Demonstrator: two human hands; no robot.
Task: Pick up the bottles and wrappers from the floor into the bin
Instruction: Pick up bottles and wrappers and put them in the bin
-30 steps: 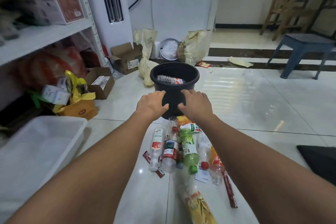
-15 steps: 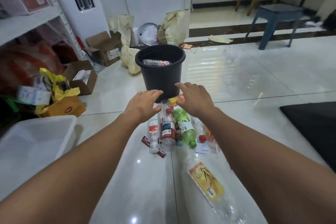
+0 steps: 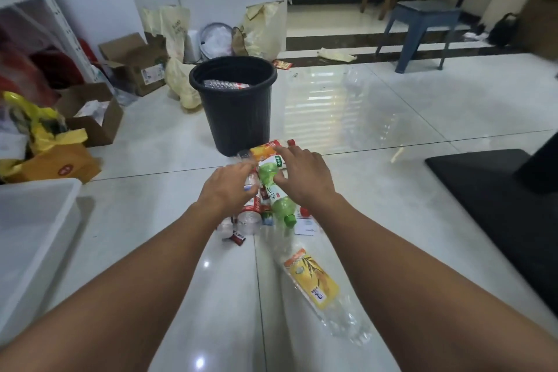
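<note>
green bottle (image 3: 282, 205) lies in the floor pile just before the black bin (image 3: 238, 118), between your hands. your right hand (image 3: 305, 174) spreads relaxed fingers over it. your left hand (image 3: 225, 189) curves over clear bottles (image 3: 249, 219), grip unclear.

At either side of a green plastic bottle (image 3: 276, 195) lying among others on the glossy white tiled floor (image 3: 392, 118), the left hand (image 3: 225, 187) and right hand (image 3: 305, 174) are held with fingers loosely spread, just before a black plastic bin (image 3: 238, 121) in which a clear bottle (image 3: 225, 85) is seen.

Left hand (image 3: 225, 190) covers clear bottles' (image 3: 252, 209) necks; grip blurred, unreadable. White tub (image 3: 39, 214), 9 o'clock, cut by frame edge.
</note>
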